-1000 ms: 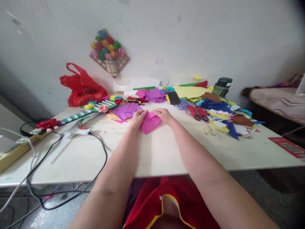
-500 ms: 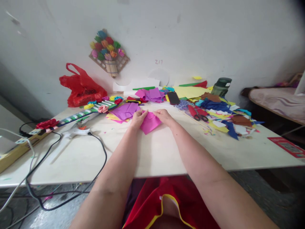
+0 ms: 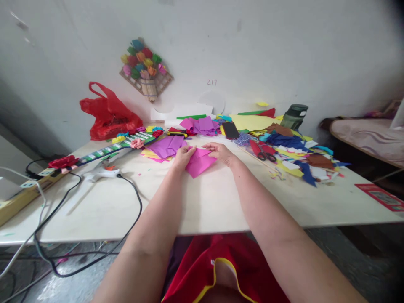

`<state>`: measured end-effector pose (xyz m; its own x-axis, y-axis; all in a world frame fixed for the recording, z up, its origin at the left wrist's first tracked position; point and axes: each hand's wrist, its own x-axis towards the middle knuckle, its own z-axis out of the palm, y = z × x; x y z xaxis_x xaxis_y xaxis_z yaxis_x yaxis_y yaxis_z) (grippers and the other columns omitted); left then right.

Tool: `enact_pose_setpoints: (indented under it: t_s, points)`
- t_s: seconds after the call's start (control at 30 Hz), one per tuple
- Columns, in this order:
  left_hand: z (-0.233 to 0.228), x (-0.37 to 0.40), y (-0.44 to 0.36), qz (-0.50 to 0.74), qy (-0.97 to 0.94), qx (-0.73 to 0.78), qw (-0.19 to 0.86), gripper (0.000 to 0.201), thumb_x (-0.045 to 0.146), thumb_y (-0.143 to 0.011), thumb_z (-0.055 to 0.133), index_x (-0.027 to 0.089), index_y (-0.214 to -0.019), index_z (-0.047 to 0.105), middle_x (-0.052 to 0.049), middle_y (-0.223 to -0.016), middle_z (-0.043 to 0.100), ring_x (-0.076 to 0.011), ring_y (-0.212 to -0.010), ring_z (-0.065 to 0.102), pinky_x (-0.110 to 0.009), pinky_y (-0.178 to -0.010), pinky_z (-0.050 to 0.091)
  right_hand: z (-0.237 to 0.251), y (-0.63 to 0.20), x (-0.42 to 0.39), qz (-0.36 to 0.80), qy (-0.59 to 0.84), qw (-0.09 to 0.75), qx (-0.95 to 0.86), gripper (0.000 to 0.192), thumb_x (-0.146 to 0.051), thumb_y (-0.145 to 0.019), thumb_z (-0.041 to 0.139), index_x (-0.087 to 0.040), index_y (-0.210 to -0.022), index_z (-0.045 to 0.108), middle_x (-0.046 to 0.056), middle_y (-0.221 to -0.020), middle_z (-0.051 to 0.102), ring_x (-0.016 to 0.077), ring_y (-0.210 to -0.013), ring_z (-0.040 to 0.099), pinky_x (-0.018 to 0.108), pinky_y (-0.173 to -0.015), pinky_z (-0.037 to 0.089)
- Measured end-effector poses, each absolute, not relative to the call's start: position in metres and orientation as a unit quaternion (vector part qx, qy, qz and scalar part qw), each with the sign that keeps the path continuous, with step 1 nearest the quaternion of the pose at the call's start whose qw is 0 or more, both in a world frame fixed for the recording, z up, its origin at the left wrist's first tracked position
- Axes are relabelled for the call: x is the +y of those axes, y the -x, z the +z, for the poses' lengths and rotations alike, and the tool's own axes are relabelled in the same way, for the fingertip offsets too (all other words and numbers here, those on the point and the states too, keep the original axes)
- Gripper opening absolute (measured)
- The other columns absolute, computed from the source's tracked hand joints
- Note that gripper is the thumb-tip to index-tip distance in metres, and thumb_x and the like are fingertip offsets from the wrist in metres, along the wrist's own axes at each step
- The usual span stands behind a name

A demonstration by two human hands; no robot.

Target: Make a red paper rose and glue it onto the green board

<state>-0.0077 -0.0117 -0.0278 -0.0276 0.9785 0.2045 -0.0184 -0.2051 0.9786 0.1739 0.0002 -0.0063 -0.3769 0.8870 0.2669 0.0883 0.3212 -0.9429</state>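
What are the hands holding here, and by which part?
Both hold the pink paper sheet on the table: left hand at its left edge, right hand at its upper right edge.

Red garment (image 3: 202, 269), yellow trim, bare forearms

Pale table (image 3: 214, 202), pink paper (image 3: 197, 162), scissors (image 3: 263, 151), glue gun (image 3: 101, 172), scraps (image 3: 299, 155)

Red bag (image 3: 109, 114), scissors (image 3: 262, 151), perhaps phone (image 3: 230, 129).
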Motion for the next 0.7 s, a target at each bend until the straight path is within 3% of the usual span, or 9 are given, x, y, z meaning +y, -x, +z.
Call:
enact_pose_setpoints:
  t_s: [0.2, 0.7]
  points:
    - [-0.027, -0.013, 0.007, 0.547, -0.534, 0.429, 0.482, 0.045, 0.057, -0.062, 0.072, 0.015, -0.068, 0.056, 0.001, -0.055, 0.056, -0.0089, -0.045, 0.049, -0.021, -0.043, 0.034, -0.009, -0.167, 0.003, 0.409, 0.348, 0.445, -0.716, 0.030, -0.009, -0.064, 0.057, -0.018, -0.086, 0.075, 0.006, -0.098, 0.073, 0.0186, -0.098, 0.064, 0.033, -0.092, 0.046]
    - [-0.027, -0.012, 0.007, 0.576, -0.504, 0.387, 0.514, 0.046, 0.053, -0.057, 0.077, 0.015, -0.065, 0.052, 0.004, -0.051, 0.049, -0.0059, -0.043, 0.042, -0.020, -0.042, 0.029, -0.010, -0.160, -0.004, 0.499, 0.354, 0.478, -0.630, 0.025, -0.014, -0.065, 0.056, -0.016, -0.080, 0.076, 0.005, -0.088, 0.073, 0.0183, -0.090, 0.064, 0.033, -0.088, 0.045]
